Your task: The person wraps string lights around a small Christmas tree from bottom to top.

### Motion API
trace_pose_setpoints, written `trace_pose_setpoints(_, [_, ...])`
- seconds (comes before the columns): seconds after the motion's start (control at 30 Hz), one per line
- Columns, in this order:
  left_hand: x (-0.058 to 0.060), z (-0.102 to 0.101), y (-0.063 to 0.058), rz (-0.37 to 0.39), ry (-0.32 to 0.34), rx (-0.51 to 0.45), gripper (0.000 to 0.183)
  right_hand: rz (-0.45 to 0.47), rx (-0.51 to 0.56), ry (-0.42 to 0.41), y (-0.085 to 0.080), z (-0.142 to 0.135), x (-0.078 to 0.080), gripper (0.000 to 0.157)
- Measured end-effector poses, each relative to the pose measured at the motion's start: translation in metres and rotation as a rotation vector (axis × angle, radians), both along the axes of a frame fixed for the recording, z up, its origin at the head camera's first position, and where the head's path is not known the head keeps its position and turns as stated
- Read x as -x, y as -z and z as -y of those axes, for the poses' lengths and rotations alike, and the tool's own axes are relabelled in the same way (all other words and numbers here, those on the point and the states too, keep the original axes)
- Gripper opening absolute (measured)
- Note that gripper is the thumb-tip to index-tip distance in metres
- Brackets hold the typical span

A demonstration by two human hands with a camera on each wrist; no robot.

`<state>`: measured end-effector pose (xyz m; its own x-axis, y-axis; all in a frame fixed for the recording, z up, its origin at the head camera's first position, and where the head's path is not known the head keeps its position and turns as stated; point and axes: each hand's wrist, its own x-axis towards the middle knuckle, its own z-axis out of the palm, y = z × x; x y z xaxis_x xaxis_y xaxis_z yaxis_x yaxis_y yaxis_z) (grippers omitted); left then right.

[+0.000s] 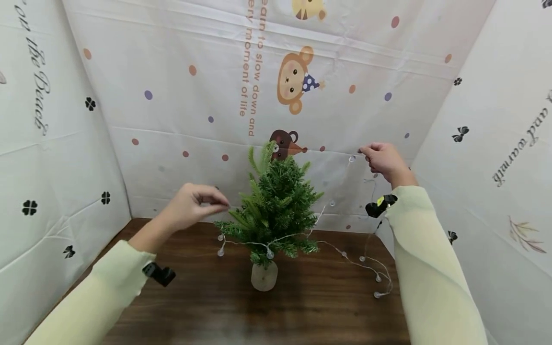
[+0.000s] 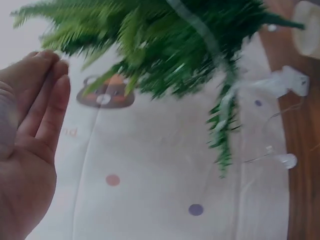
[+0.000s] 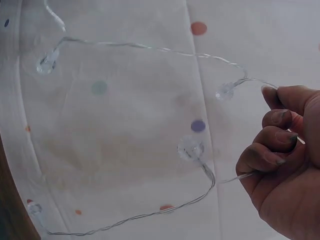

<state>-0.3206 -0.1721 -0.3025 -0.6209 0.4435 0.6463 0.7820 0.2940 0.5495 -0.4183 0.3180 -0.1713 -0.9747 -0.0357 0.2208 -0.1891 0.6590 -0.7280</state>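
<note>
A small artificial Christmas tree [image 1: 282, 201] stands upright on a pale round base. My left hand [image 1: 196, 205] is at its left side, thumb and fingertips brought together at a branch tip [image 2: 50, 42]; they seem to pinch it, though the contact is partly hidden. To the right of the tree, my raised right hand [image 1: 385, 160] pinches the wire of a string of lights [image 3: 145, 47] between thumb and forefinger. Its other fingers curl over a second stretch of that wire. From there the string slopes down to the tree and crosses the front of its lower branches.
More of the light string, with clear bulbs [image 1: 378, 278], lies looped on the dark wooden table [image 1: 207, 306] right of the tree. A printed white cloth [image 1: 172, 105] hangs behind and on both sides, close behind the tree.
</note>
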Motion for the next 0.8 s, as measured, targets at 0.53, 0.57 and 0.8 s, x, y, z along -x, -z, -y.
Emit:
trace_pose_setpoints(0.53, [0.107, -0.037, -0.074, 0.318, -0.292, 0.017, 0.027, -0.045, -0.131, -0.098, -0.002, 0.073, 0.034, 0.039])
trace_pose_setpoints(0.57, [0.111, -0.040, -0.077, 0.336, -0.282, 0.022, 0.028, -0.049, -0.140, -0.108, -0.002, 0.078, 0.036, 0.039])
trace_pose_setpoints(0.8, [0.129, -0.060, -0.091, 0.326, -0.242, 0.087, 0.029, -0.014, -0.220, -0.230, -0.002, 0.111, 0.048, 0.037])
